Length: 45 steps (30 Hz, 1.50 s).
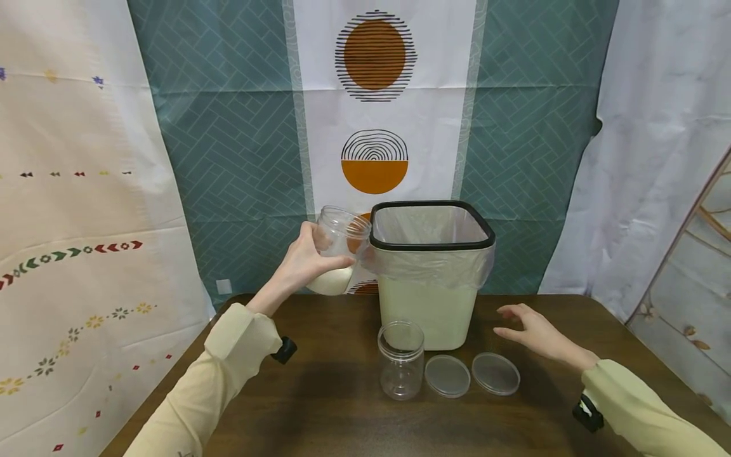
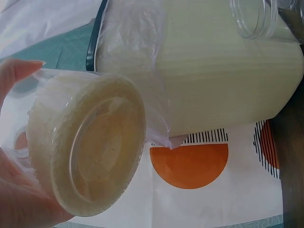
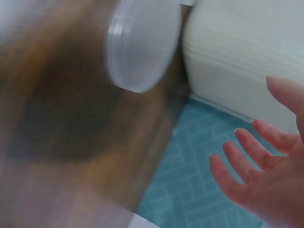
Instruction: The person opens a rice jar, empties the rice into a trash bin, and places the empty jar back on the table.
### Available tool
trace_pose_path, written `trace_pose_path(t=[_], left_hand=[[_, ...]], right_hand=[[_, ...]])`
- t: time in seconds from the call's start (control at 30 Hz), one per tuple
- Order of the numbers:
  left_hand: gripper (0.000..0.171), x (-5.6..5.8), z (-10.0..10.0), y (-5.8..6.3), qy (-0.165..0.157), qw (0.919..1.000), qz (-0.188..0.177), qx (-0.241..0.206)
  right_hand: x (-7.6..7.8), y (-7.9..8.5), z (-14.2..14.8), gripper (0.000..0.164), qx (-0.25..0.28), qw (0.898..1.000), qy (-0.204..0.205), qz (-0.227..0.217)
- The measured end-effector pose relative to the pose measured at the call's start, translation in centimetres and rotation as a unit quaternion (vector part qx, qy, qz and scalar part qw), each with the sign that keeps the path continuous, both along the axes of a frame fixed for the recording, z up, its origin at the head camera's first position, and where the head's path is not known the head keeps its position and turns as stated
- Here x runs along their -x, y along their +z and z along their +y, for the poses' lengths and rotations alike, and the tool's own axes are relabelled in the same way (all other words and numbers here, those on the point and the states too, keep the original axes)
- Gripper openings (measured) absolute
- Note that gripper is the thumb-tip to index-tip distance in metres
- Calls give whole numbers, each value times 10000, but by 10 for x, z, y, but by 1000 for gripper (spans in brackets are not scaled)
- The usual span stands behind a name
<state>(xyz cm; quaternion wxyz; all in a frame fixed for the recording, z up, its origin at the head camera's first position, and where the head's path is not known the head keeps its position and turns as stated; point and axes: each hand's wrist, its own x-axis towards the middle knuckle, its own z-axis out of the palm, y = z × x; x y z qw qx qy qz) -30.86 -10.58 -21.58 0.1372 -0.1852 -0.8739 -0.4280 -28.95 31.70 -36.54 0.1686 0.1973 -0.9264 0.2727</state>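
My left hand (image 1: 308, 257) grips a clear screw-neck jar (image 1: 341, 247), lifted above the table beside the bin's left side. The jar is tilted, its open mouth leaning toward the bin's rim. Pale, grainy-looking contents (image 2: 102, 147) fill its lower part; their exact kind is unclear. The cream-coloured bin (image 1: 428, 304) has a black rim and a clear plastic liner (image 1: 482, 266) folded over it. To the bin's right, my right hand (image 1: 531, 329) hovers with loosely bent fingers, holding nothing. A second clear jar (image 1: 401, 374), lidless, stands upright in front of the bin.
Two round translucent lids, a left one (image 1: 447, 376) and a right one (image 1: 495, 374), lie flat side by side right of the standing jar. Everything stands on a dark wooden table (image 1: 320, 406). A patterned cloth (image 1: 228, 146) hangs behind the table's far edge.
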Motion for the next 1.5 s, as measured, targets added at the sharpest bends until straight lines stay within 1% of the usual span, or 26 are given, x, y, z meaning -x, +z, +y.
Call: trace_pose_path(t=[0.2, 0.33, 0.43, 0.57, 0.7, 0.8, 1.07, 1.3, 1.4, 1.5], left_hand=[[68, 2, -3, 2, 60, 10000, 57, -6], [68, 4, -5, 2, 72, 9999, 100, -7], [68, 5, -5, 2, 65, 9999, 96, 12], [68, 6, -6, 2, 98, 9999, 83, 58], [69, 7, -7, 4, 172, 9998, 97, 101], [69, 8, -8, 5, 180, 9997, 106, 116], [68, 10, -6, 7, 179, 9996, 165, 116], [67, 11, -3, 11, 196, 9995, 217, 84], [66, 12, -1, 13, 175, 9996, 209, 75], [65, 12, 1, 14, 197, 9995, 235, 101]], right_hand=[[3, 24, 2, 41, 92, 9997, -85, 189], [4, 41, 3, 41, 167, 9997, -106, 162], [4, 55, 1, 41, 210, 9995, -205, 94], [4, 74, -5, 38, 367, 9987, -315, 133], [4, 94, -12, 38, 505, 9977, -339, 299], [5, 105, -15, 40, 555, 9970, -362, 401], [7, 122, -25, 44, 810, 9930, -459, 730], [11, 135, -34, 63, 1141, 9912, -545, 398], [15, 138, -37, 67, 1150, 9912, -542, 364], [18, 139, -39, 66, 1097, 9916, -555, 394]])
